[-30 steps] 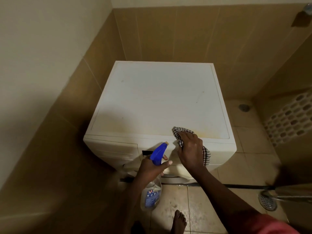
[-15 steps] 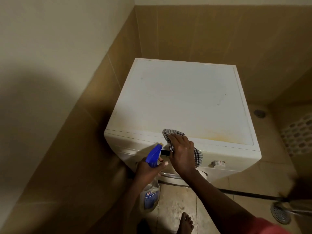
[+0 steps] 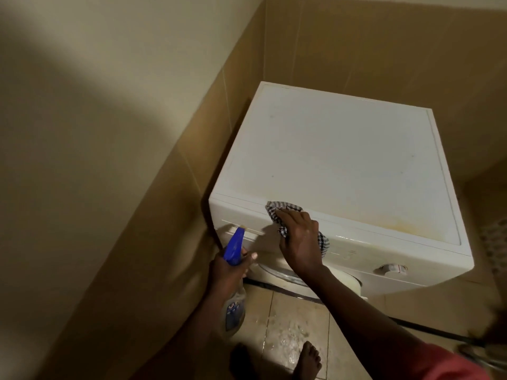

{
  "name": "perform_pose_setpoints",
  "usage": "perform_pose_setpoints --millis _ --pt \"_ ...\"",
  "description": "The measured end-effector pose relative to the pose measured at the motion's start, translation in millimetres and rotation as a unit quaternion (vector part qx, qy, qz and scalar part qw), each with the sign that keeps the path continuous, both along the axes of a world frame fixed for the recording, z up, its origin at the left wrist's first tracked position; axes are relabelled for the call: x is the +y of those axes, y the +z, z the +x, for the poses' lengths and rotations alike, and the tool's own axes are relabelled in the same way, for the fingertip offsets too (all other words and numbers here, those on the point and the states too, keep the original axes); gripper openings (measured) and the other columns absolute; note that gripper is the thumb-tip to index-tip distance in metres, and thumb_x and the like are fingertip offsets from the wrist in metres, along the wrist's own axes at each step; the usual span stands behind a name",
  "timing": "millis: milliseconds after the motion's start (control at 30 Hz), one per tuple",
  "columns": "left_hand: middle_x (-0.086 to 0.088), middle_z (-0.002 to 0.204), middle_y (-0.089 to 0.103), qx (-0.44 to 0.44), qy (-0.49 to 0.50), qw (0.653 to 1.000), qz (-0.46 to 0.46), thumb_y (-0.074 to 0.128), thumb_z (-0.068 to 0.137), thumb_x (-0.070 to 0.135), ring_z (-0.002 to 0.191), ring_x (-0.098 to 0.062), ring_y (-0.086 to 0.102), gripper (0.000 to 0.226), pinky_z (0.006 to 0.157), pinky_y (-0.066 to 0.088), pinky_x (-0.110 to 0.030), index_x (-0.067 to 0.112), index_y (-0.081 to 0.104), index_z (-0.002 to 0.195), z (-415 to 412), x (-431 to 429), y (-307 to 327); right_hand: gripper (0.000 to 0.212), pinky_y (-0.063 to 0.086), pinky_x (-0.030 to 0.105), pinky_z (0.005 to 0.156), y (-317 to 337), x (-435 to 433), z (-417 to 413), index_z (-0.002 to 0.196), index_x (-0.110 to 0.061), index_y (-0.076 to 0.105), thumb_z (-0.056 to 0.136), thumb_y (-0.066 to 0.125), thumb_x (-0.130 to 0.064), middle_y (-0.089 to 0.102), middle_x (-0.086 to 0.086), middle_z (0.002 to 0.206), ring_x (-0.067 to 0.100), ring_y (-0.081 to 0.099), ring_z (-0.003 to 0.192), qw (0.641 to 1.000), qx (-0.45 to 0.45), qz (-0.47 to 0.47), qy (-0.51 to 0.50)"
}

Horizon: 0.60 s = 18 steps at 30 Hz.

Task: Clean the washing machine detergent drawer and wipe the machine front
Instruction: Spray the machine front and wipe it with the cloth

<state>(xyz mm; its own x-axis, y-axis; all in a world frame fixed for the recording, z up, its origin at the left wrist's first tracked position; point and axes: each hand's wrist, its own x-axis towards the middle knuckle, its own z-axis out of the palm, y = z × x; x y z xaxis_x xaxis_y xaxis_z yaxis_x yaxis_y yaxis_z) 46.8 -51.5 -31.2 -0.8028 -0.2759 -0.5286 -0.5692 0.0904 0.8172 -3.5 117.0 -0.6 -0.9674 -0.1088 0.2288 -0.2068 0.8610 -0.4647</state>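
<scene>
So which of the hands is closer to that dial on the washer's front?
Right. The right hand, holding a cloth against the front panel, is left of the dial; the left hand, holding the spray bottle, is farther left still.

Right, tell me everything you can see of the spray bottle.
The spray bottle has a blue trigger head and a clear, plastic-looking body with a blue label. The left hand grips it round the neck, holding it above the floor before the washing machine front, near the wall-side corner, nozzle toward the panel. How full it is cannot be told.
</scene>
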Motion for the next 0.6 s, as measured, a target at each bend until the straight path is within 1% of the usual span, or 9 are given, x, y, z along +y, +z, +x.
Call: perform_pose_setpoints --millis 133,233,300,333,367,400,467,533,600 --pt "-0.006 0.073 0.066 0.021 0.049 0.998 -0.013 0.083 0.077 0.019 0.059 -0.012 0.061 0.038 0.047 0.048 -0.013 0.004 0.063 0.105 -5 -24 -2 0.056 0.041 0.04 0.081 7 -12 -16 0.118 -0.013 0.067 0.064 0.056 -0.003 0.069 0.005 0.113 0.034 0.058 0.103 1.0 -0.01 0.003 0.004" --pt "-0.008 0.081 0.068 0.072 0.043 0.996 -0.043 0.081 0.08 0.013 0.062 -0.011 0.06 0.04 0.052 0.05 -0.011 0.006 0.066 0.117 -5 -38 1 0.053 0.039 0.04 0.081 13 -27 -25 0.119 -0.014 0.067 0.068 0.06 0.0 0.069 0.006 0.113 0.035 0.056 0.103 1.0 -0.021 -0.004 0.013" --pt "-0.006 0.086 0.068 0.093 0.051 0.992 -0.063 0.079 0.081 0.009 0.067 -0.003 0.058 0.033 0.056 0.045 -0.001 0.005 0.065 0.111 -4 -43 10 0.053 0.038 0.039 0.082 14 -33 -29 0.12 -0.017 0.066 0.071 0.061 0.001 0.069 0.007 0.115 0.034 0.056 0.104 0.999 -0.024 -0.006 0.026" --pt "-0.001 0.085 0.066 0.104 0.059 0.991 -0.067 0.078 0.081 0.006 0.066 0.003 0.056 0.028 0.057 0.042 0.003 0.007 0.063 0.105 -4 -44 15 0.052 0.039 0.039 0.082 14 -34 -31 0.121 -0.018 0.066 0.072 0.062 0.0 0.069 0.006 0.115 0.034 0.057 0.103 0.999 -0.017 -0.004 0.034" --pt "0.006 0.08 0.062 0.113 0.066 0.989 -0.072 0.078 0.081 0.003 0.063 0.003 0.057 0.027 0.058 0.04 0.004 0.012 0.058 0.098 -3 -45 20 0.052 0.04 0.039 0.083 13 -32 -33 0.121 -0.019 0.066 0.072 0.062 -0.001 0.069 0.006 0.116 0.034 0.058 0.103 0.999 -0.007 -0.003 0.037" --pt "0.011 0.075 0.057 0.123 0.066 0.987 -0.076 0.078 0.081 0.003 0.06 0.002 0.059 0.027 0.058 0.04 0.003 0.015 0.055 0.091 -2 -47 22 0.051 0.042 0.04 0.084 12 -28 -36 0.121 -0.02 0.066 0.073 0.062 -0.003 0.069 0.005 0.117 0.033 0.059 0.103 1.0 0.002 -0.006 0.03" --pt "0.011 0.068 0.055 0.126 0.06 0.986 -0.092 0.08 0.08 0.009 0.055 0.005 0.061 0.027 0.056 0.043 -0.006 0.021 0.055 0.077 1 -53 20 0.049 0.045 0.041 0.089 10 -19 -39 0.121 -0.023 0.065 0.074 0.059 -0.01 0.069 0.003 0.119 0.031 0.06 0.107 1.0 0.018 -0.021 0.001" --pt "0.009 0.066 0.059 0.13 0.051 0.984 -0.109 0.081 0.08 0.016 0.051 0.007 0.059 0.026 0.058 0.044 -0.012 0.023 0.056 0.074 1 -57 17 0.052 0.047 0.042 0.093 7 -6 -39 0.123 -0.023 0.065 0.073 0.052 -0.014 0.069 0.001 0.119 0.029 0.061 0.108 0.998 0.039 -0.05 -0.02" --pt "0.01 0.066 0.058 0.145 0.036 0.979 -0.138 0.081 0.08 0.021 0.055 0.003 0.059 0.026 0.06 0.044 -0.009 0.022 0.055 0.075 -4 -62 8 0.051 0.047 0.037 0.093 5 0 -38 0.122 -0.021 0.066 0.074 0.05 -0.013 0.07 0.001 0.117 0.027 0.062 0.105 0.996 0.057 -0.072 -0.022"
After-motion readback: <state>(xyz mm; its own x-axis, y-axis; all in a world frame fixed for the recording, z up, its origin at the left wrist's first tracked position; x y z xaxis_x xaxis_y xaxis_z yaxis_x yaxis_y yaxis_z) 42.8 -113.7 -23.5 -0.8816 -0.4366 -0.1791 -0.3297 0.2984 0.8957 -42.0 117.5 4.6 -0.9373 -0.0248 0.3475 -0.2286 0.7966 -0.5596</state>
